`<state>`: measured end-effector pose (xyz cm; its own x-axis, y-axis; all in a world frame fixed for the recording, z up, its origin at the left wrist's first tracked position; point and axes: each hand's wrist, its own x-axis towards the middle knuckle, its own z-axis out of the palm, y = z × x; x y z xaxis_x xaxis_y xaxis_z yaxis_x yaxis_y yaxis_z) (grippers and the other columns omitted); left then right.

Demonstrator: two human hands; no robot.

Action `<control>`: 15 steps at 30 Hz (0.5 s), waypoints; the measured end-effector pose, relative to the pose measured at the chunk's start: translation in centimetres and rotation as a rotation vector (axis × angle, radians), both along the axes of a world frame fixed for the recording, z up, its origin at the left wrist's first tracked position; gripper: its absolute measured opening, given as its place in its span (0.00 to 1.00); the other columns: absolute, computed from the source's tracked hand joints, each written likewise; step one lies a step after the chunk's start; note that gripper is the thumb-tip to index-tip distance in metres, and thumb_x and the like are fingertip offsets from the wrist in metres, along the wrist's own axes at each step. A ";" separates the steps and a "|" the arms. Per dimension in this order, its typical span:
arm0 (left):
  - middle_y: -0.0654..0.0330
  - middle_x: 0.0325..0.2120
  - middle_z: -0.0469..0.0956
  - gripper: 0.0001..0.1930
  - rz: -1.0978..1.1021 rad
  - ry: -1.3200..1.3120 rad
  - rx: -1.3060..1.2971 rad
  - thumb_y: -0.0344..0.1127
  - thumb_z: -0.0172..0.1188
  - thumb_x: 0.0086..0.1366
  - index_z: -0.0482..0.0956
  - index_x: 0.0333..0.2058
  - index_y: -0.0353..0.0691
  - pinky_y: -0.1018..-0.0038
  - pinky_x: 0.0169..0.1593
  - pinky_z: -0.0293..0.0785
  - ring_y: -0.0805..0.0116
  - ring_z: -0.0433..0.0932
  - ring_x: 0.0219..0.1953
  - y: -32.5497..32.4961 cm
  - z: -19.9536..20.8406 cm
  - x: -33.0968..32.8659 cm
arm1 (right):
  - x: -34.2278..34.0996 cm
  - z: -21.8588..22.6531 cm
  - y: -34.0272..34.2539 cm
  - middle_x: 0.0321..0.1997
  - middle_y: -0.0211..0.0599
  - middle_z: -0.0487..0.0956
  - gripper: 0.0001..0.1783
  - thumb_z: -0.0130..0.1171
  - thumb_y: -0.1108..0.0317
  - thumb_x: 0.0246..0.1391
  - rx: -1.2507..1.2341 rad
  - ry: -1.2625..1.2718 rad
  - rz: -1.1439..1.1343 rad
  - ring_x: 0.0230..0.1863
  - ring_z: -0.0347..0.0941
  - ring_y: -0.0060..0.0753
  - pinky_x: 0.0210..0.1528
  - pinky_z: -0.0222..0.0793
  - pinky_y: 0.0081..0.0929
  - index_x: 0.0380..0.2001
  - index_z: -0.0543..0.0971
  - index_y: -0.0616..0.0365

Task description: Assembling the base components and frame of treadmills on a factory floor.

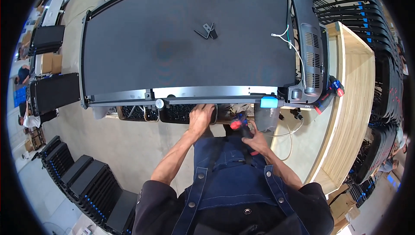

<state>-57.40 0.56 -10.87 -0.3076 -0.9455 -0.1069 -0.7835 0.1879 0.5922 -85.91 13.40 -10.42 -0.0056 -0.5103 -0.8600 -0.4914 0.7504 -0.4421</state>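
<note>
Below the near rail of a treadmill deck (142, 49), the wearer's two hands occupy the gap between the machine and the navy overalls (233, 191). The left hand (202, 117) is at the right-hand end of a dark-lined bin (176, 122) containing small black parts (173, 112); its fingertips are hidden, so whether they are spread or pinching anything cannot be determined. The right hand (256, 140) is wrapped around the handle of a black-and-red cordless driver (243, 127), which is held low, in front of the waist and to the right of the bin.

On the deck surface lies an angled black metal bracket (207, 31); toward the right edge, a white cable (297, 52) ends in small connectors. Along the near rail are a round pale knob (160, 103) and a blue rectangular piece (269, 102). At right, beyond the vented plastic cover (312, 49), a second cordless driver (330, 94) lies near a pale wooden crate (362, 105). Lower left, black padded panels (88, 179) stand in a row on the floor.
</note>
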 end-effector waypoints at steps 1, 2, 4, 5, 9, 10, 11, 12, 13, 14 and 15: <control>0.48 0.39 0.81 0.08 0.038 -0.007 -0.052 0.36 0.63 0.66 0.81 0.40 0.41 0.53 0.39 0.80 0.43 0.82 0.38 -0.2 -0.1 -0.5 | -1.3 0.5 0.2 0.54 0.51 0.81 0.60 0.78 0.55 0.41 0.083 -0.148 0.070 0.57 0.78 0.47 0.59 0.73 0.38 0.74 0.56 0.61; 0.47 0.39 0.81 0.08 0.059 -0.040 -0.009 0.35 0.63 0.66 0.80 0.41 0.40 0.52 0.41 0.80 0.44 0.82 0.39 0.0 -0.2 -0.8 | -2.1 1.4 1.1 0.54 0.51 0.81 0.60 0.78 0.55 0.41 0.087 -0.157 0.075 0.57 0.78 0.47 0.59 0.73 0.38 0.74 0.56 0.61; 0.46 0.40 0.80 0.08 0.059 -0.060 0.067 0.35 0.62 0.66 0.79 0.42 0.40 0.51 0.41 0.80 0.42 0.82 0.39 1.3 -2.1 -0.4 | -3.4 5.1 1.7 0.57 0.45 0.79 0.62 0.83 0.57 0.37 -0.086 -0.476 -0.132 0.59 0.75 0.39 0.60 0.71 0.36 0.72 0.58 0.65; 0.46 0.40 0.80 0.09 0.050 -0.073 0.146 0.35 0.62 0.67 0.78 0.44 0.41 0.51 0.41 0.80 0.41 0.82 0.39 2.4 -3.6 -0.2 | -3.3 7.1 0.4 0.58 0.41 0.78 0.61 0.85 0.59 0.37 -0.096 -0.638 -0.187 0.59 0.74 0.35 0.61 0.71 0.36 0.71 0.60 0.64; 0.46 0.44 0.77 0.15 -0.049 -0.444 0.223 0.36 0.63 0.64 0.73 0.48 0.44 0.52 0.41 0.83 0.41 0.83 0.41 5.2 -9.9 -0.6 | -2.7 6.7 -3.0 0.47 0.42 0.83 0.41 0.80 0.60 0.43 -0.040 -0.511 0.151 0.49 0.79 0.35 0.53 0.74 0.36 0.59 0.72 0.62; 0.45 0.45 0.77 0.17 -0.057 -0.489 0.267 0.36 0.65 0.63 0.73 0.49 0.45 0.53 0.40 0.83 0.42 0.83 0.42 5.0 -10.6 -0.8 | -1.9 6.4 -3.5 0.42 0.42 0.84 0.35 0.78 0.60 0.44 -0.101 -0.382 0.288 0.45 0.80 0.35 0.50 0.75 0.37 0.54 0.76 0.62; 0.45 0.45 0.77 0.17 -0.055 -0.485 0.267 0.36 0.65 0.63 0.73 0.49 0.45 0.53 0.40 0.83 0.42 0.83 0.42 4.8 -11.2 -0.6 | -1.5 6.4 -3.4 0.42 0.42 0.84 0.35 0.78 0.60 0.44 -0.100 -0.378 0.291 0.45 0.80 0.35 0.50 0.75 0.37 0.54 0.76 0.62; 0.47 0.45 0.77 0.14 -0.113 -0.491 0.324 0.35 0.61 0.65 0.74 0.49 0.46 0.56 0.39 0.84 0.45 0.84 0.41 4.4 -11.4 -0.1 | -1.2 6.3 -3.4 0.38 0.43 0.84 0.30 0.77 0.60 0.46 -0.186 -0.324 0.299 0.41 0.80 0.35 0.48 0.76 0.38 0.49 0.77 0.63; 0.48 0.45 0.77 0.12 -0.170 -0.496 0.381 0.34 0.57 0.66 0.75 0.48 0.48 0.58 0.39 0.84 0.47 0.85 0.41 4.2 -11.3 0.2 | -1.1 6.5 -3.4 0.34 0.43 0.84 0.26 0.75 0.60 0.47 -0.272 -0.271 0.308 0.37 0.80 0.36 0.46 0.76 0.39 0.45 0.78 0.64; 0.47 0.44 0.78 0.11 -0.191 -0.504 0.355 0.34 0.57 0.66 0.77 0.47 0.46 0.58 0.38 0.84 0.49 0.85 0.41 4.5 -11.4 0.2 | -1.4 7.0 -3.1 0.37 0.43 0.85 0.27 0.76 0.60 0.47 -0.261 -0.348 0.311 0.37 0.80 0.37 0.47 0.76 0.37 0.46 0.78 0.63; 0.47 0.44 0.78 0.11 -0.179 -0.498 0.355 0.34 0.57 0.66 0.77 0.47 0.46 0.58 0.38 0.84 0.49 0.85 0.41 4.5 -11.3 0.3 | -1.5 8.1 -3.1 0.37 0.43 0.85 0.27 0.76 0.60 0.47 -0.261 -0.345 0.325 0.37 0.80 0.37 0.47 0.76 0.37 0.46 0.78 0.63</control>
